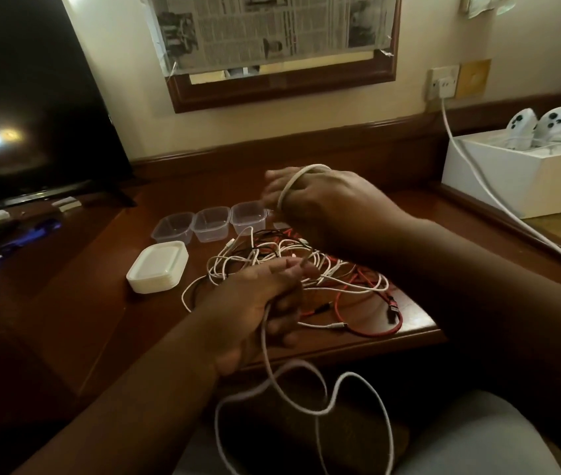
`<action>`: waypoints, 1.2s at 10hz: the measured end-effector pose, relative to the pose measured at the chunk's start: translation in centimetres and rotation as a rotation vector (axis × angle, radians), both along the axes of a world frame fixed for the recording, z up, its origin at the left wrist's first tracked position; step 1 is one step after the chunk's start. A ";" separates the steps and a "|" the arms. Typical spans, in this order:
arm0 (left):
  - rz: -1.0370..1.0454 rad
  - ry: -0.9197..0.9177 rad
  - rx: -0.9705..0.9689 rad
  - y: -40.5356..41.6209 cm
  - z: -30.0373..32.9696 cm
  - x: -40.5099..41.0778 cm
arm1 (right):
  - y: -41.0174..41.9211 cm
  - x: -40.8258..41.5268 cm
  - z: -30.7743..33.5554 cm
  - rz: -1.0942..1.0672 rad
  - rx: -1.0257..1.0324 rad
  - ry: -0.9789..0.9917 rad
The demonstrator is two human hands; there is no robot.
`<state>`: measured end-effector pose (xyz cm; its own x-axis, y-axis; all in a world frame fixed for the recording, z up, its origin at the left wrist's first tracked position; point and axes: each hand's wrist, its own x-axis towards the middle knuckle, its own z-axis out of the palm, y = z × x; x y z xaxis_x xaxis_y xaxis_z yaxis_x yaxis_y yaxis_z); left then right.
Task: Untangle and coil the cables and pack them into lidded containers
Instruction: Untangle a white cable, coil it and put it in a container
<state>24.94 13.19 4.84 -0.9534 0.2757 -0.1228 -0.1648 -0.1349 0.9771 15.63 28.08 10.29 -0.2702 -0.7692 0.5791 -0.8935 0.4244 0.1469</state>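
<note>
— While the left hand (258, 303) is closed around the white cable (301, 394), what does the right hand (320, 204) do?
— It has a loop wrapped over its knuckles, fingers half bent. Keep every loop the same size, and feed slowly. The tangle (306, 272) lies under both hands, tubs (210, 223) just past them

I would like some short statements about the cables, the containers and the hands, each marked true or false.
1. A white cable loops around the right hand. True.
2. The clear containers hold coiled cables. False: they are empty.
3. The lids lie in one stack left of the tangle. True.
4. The left hand is empty. False: it grips the white cable, which hangs below the desk edge.
5. All tangled cables are white. False: some are red or black.
</note>
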 end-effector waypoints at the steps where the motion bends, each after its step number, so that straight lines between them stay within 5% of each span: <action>1: 0.096 0.122 -0.237 -1.8 0.6 -0.6 | 1.1 -0.1 0.7 -0.401 0.259 -0.239; 2: 0.213 0.267 -0.405 -3.2 1.9 -1.3 | 1.6 0.3 0.3 -0.372 0.126 -0.752; 3: 0.355 0.386 -0.385 -3.8 2.2 -2.3 | 1.9 0.6 -0.4 0.016 0.006 -1.477; 4: 0.353 0.317 -0.068 -2.6 1.2 -3.0 | 1.3 1.6 -0.5 0.693 -0.286 -2.027; 5: 0.319 0.186 0.157 -0.2 -0.3 -2.8 | 0.2 2.2 -0.1 0.977 -0.767 -1.989; 6: 0.238 0.170 0.064 1.5 -1.1 -2.1 | 0.0 1.9 0.3 0.593 -0.850 -1.215; 7: 0.275 0.262 -0.249 0.8 -0.7 -1.9 | 0.1 0.9 0.1 -0.162 -0.098 -0.287; 8: 0.307 0.496 -0.690 -1.4 0.5 -1.9 | 0.1 0.0 -1.5 -0.324 0.183 -0.206; 9: 0.430 0.671 -0.784 -3.1 1.3 -2.0 | 0.0 0.3 -1.9 -0.296 0.063 -0.714; 10: 0.495 0.656 -0.603 -3.4 1.2 -2.5 | 0.3 0.8 -2.2 0.081 -0.070 -1.544; 11: 0.479 0.439 -0.095 -2.3 0.3 -3.2 | -0.1 1.7 -2.1 0.750 -0.428 -2.138; 12: 0.438 0.154 0.141 0.0 -1.2 -3.1 | -0.7 2.0 -1.3 0.913 -0.906 -2.007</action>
<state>21.80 13.19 3.67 -0.9876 -0.1520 0.0389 0.0825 -0.2921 0.9528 17.59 27.39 8.99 -0.5741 -0.7741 0.2668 0.4266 -0.5609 -0.7095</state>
